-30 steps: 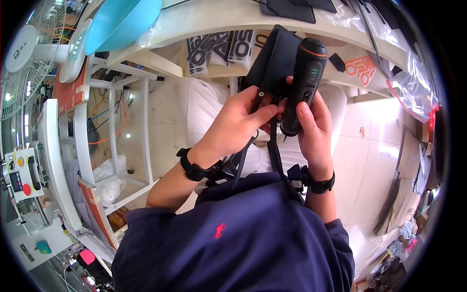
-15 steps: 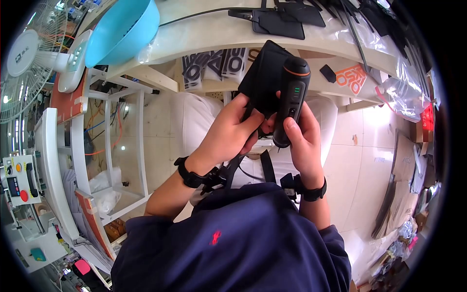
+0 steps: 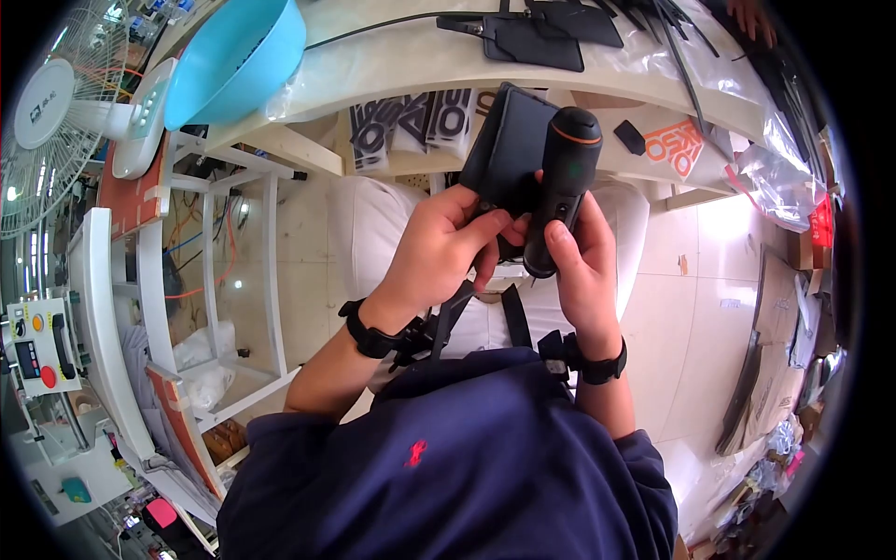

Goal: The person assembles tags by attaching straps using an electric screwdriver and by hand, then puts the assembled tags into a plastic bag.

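At a workshop bench (image 3: 392, 58), a seated person in a dark shirt (image 3: 504, 448) works with both bare hands above pale trousers (image 3: 359, 224). The left hand (image 3: 425, 247) has its grip closed to a pinch at the lower edge of a black case (image 3: 511, 140); the right hand (image 3: 590, 266) has its grip wrapped round an orange-ringed handheld tool (image 3: 571, 166), thumb along the barrel. Case and tool are side by side near the bench's edge, the tool overlapping the case's right side in this view; whether the two touch cannot be told, and some fingertips are hidden. Good handling would seem to call for a firm left pinch that keeps the case steady, a right thumb light near the tool's controls, and the tool's lower end turned away from the left fingers. Counted from the left: one control box (image 3: 42, 345), one white fan (image 3: 49, 98), one blue basin (image 3: 201, 103); black-lettered packets (image 3: 369, 135), too overlapped to number; one black case; two flat black pieces (image 3: 532, 42) on the bench; one handheld tool; one small black item (image 3: 629, 138) and one orange-lettered sheet (image 3: 675, 149) below; tangled black strips (image 3: 665, 47), uncountable; and, partly cut off, another person's hand (image 3: 749, 17).
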Motion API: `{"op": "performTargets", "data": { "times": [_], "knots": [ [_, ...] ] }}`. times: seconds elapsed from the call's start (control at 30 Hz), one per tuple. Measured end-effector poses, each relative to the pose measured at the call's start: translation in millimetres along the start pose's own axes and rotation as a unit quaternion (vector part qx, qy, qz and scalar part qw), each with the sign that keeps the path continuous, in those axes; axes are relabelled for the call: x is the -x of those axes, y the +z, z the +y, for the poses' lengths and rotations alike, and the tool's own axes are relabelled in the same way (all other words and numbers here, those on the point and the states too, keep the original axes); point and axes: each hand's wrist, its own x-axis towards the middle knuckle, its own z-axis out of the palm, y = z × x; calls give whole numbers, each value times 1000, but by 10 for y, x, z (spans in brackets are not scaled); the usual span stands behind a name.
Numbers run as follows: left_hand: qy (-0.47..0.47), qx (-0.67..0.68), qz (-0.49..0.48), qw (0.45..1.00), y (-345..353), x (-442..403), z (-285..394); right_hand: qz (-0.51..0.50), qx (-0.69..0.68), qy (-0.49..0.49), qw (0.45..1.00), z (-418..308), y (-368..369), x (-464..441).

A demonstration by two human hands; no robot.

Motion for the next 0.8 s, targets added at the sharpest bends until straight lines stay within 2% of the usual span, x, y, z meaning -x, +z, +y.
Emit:
{"op": "performTargets", "data": {
  "times": [0.13,0.2,0.27,0.33,0.4,0.47,0.5,0.53,0.6,0.8],
  "knots": [
    [-27,-3,-3,1000,-96,-6,-7,-1,36,-4,999,16,-85,-17],
    [-49,11,-15,999,-139,8,-19,69,9,-69,995,-13,-44,-35],
    [-73,26,-26,997,-147,15,-69,77,11,-105,991,-7,-84,-7],
    [-105,97,1,990,-94,29,-153,61,-48,-165,983,11,-99,20],
    [-92,88,-12,992,-51,34,-209,73,-35,-188,979,-27,-57,21],
    [-76,80,-25,994,18,38,-223,115,-68,-264,955,-70,10,11],
    [-75,52,-8,996,76,43,-184,149,-61,-256,953,-123,71,21],
    [-74,25,9,997,119,54,-147,148,-60,-255,953,-129,71,17],
    [-73,9,1,997,161,68,-98,143,-71,-313,936,-132,67,-4],
    [-71,-16,6,997,266,128,-28,121,-30,-348,929,-86,76,-29]
  ]
}}
